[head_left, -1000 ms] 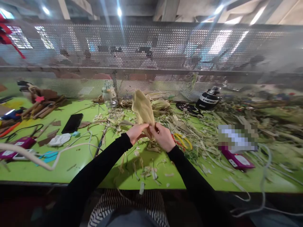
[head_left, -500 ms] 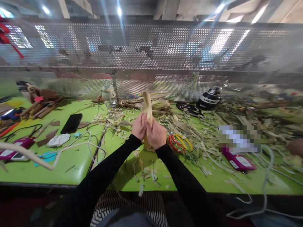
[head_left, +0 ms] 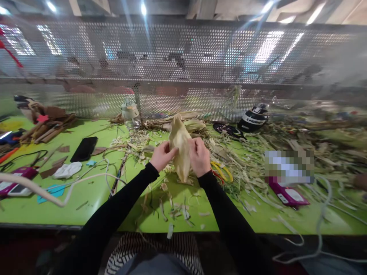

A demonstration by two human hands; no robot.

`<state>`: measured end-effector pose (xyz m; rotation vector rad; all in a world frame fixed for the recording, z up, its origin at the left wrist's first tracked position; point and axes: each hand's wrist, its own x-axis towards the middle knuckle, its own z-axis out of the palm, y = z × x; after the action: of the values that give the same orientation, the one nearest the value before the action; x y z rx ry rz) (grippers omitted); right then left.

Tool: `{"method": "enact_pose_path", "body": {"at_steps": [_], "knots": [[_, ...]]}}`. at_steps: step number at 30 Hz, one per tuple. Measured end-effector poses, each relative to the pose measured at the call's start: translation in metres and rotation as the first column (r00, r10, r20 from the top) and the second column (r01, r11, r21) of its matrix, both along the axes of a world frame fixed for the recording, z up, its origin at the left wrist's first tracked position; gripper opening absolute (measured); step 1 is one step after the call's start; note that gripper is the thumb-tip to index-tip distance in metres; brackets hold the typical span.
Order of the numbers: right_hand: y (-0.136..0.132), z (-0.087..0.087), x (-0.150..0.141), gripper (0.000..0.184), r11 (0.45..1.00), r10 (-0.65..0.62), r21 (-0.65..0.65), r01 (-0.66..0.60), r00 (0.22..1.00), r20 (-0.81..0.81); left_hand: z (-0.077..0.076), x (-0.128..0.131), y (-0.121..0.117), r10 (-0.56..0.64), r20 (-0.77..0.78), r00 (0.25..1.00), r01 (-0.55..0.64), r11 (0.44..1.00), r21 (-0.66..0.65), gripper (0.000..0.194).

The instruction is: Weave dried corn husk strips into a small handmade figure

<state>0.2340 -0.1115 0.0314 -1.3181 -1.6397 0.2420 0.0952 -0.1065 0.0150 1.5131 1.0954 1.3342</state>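
Note:
A pale, cream-coloured corn husk [head_left: 181,156] is held upright above the green table, spread wide between my two hands. My left hand [head_left: 164,154] pinches its left edge, thumb on the near face. On the opposite edge, my right hand [head_left: 200,156] grips with its fingers curled in. Behind the husk lies a heap of more dried husks [head_left: 195,125]. Scissors with yellow and red handles [head_left: 222,171] rest just right of my right hand, partly hidden by it. Husk scraps [head_left: 174,208] are scattered on the table in front of me.
A clear bottle [head_left: 131,114] and a black bottle [head_left: 254,118] stand at the back by a perforated metal screen [head_left: 160,53]. A black phone [head_left: 84,149] lies left. Magenta devices [head_left: 289,194] sit on both sides, with pale cables. At the far right edge, another person's hand [head_left: 360,181] shows.
My hands were together around the narrow, folded husk. Now they are apart, left hand to the left and right hand to the right, and the husk is opened out flat between them.

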Motion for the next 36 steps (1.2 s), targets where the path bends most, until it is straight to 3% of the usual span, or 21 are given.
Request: {"method": "enact_pose_path", "body": {"at_steps": [2,4,8,10,13,16,21,26,30,36], "knots": [[-0.003,-0.001,0.0,0.029,0.995,0.089,-0.059,-0.086,0.995,0.043,-0.002,-0.006,0.003,-0.005,-0.001,1.0,0.005,1.0,0.008,0.012],[-0.003,-0.002,0.002,0.03,0.993,0.097,-0.075,-0.09,0.992,0.084,-0.002,-0.011,0.006,0.029,0.009,1.0,-0.029,1.0,-0.009,0.008],[-0.001,0.0,0.009,0.028,0.982,-0.169,0.105,0.159,0.982,0.089,-0.002,-0.015,0.007,-0.005,0.129,0.992,0.03,0.98,-0.195,0.008],[0.0,0.0,0.009,0.026,0.968,-0.213,0.161,0.192,0.969,0.127,-0.003,-0.014,0.004,-0.013,0.185,0.983,0.052,0.978,-0.204,0.018],[0.0,-0.002,0.007,0.024,0.983,-0.142,0.139,0.121,0.977,0.159,-0.006,-0.009,0.0,-0.026,0.176,0.984,0.052,0.988,-0.142,0.039],[0.004,-0.006,0.009,0.027,0.999,-0.038,0.032,0.036,0.998,0.047,-0.009,-0.008,0.002,-0.088,0.156,0.984,0.115,0.978,-0.172,0.031],[0.014,-0.012,0.02,0.036,0.994,0.033,-0.103,-0.046,0.992,-0.122,-0.003,-0.011,0.005,-0.169,0.307,0.936,0.26,0.923,-0.284,0.032],[0.009,-0.013,0.017,0.031,0.919,0.272,-0.231,-0.318,0.939,-0.211,-0.001,-0.008,0.004,-0.144,0.274,0.951,0.213,0.947,-0.242,0.032],[0.005,-0.013,0.015,0.036,0.909,0.253,-0.297,-0.293,0.953,-0.168,-0.004,-0.008,0.005,-0.17,0.203,0.964,0.21,0.957,-0.201,0.024],[0.004,-0.01,0.013,0.031,0.941,0.228,-0.252,-0.227,0.973,-0.022,-0.011,-0.011,0.009,-0.091,0.004,0.996,0.091,0.985,-0.147,0.019]]}}
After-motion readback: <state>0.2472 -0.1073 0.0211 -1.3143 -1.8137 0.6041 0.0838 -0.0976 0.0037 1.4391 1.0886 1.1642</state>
